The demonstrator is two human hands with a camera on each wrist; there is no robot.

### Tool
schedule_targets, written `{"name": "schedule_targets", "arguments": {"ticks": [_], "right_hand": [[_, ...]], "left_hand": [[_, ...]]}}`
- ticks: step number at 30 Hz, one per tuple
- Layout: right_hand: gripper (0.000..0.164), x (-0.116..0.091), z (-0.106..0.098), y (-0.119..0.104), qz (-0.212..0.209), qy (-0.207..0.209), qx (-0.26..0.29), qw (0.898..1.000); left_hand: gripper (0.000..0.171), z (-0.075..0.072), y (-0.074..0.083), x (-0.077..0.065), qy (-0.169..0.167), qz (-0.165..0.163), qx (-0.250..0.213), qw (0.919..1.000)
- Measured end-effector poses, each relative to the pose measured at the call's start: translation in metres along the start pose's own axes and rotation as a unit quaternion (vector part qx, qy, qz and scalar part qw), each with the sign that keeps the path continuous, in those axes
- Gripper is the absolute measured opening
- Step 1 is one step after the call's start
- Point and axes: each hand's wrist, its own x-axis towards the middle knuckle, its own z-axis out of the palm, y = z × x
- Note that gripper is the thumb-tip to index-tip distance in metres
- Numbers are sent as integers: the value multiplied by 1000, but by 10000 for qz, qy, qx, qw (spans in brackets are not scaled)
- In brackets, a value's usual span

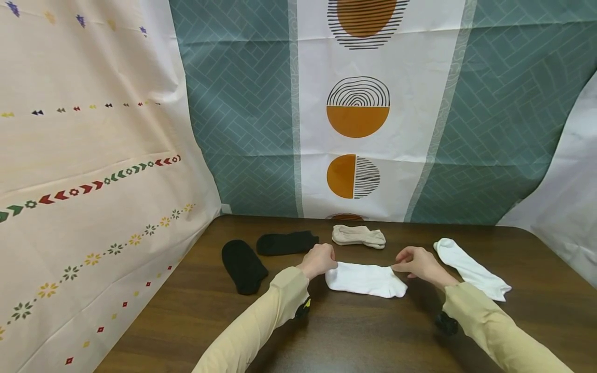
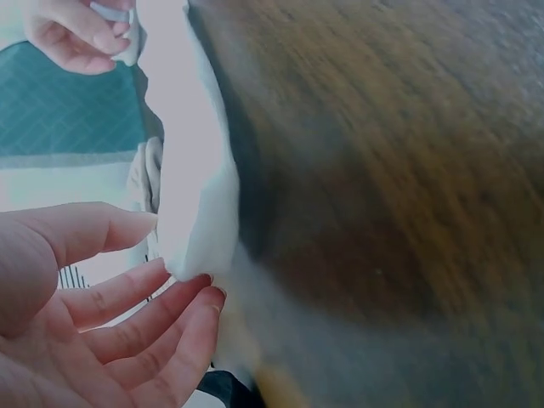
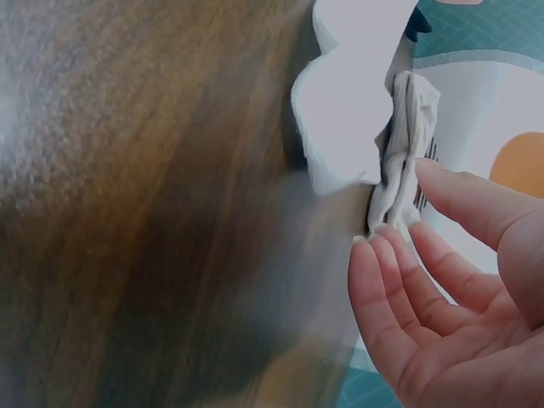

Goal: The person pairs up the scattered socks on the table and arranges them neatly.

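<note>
A white sock (image 1: 361, 280) lies flat across the table between the two hands. At its left end is my left hand (image 1: 320, 260); in the left wrist view its relaxed fingers (image 2: 149, 327) touch the tip of the sock, with the thumb apart from them. Just off the sock's right end, my right hand (image 1: 420, 265) hovers with loosely bent fingers. The right wrist view shows a gap between its thumb and fingertips (image 3: 387, 255), holding nothing. A second white sock (image 1: 471, 270) lies slanted to the right of that hand.
Two dark socks, one upright (image 1: 243, 267) and one sideways (image 1: 285, 243), lie at the left of the brown table (image 1: 364, 342). Folded beige socks (image 1: 358, 236) sit near the back edge. Patterned cloth (image 1: 242, 114) hangs behind, and cream cloth (image 1: 93, 207) along the left.
</note>
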Motion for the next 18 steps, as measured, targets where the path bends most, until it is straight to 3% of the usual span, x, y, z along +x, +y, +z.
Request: {"name": "schedule_targets", "arguments": {"ticks": [6,12,18], "right_hand": [[33,-1,-6,0,-7,-15,101,9999],[34,-2,-12,2,-97,-13,182,9998],[32,-4,-14,5,-123,82,157,9998]], "left_hand": [[14,-3,7,4,-71,-126,134,9998],[16,5,4,16,106,118,173,9997],[27,-4,19,5,58,46,249,9997]]}}
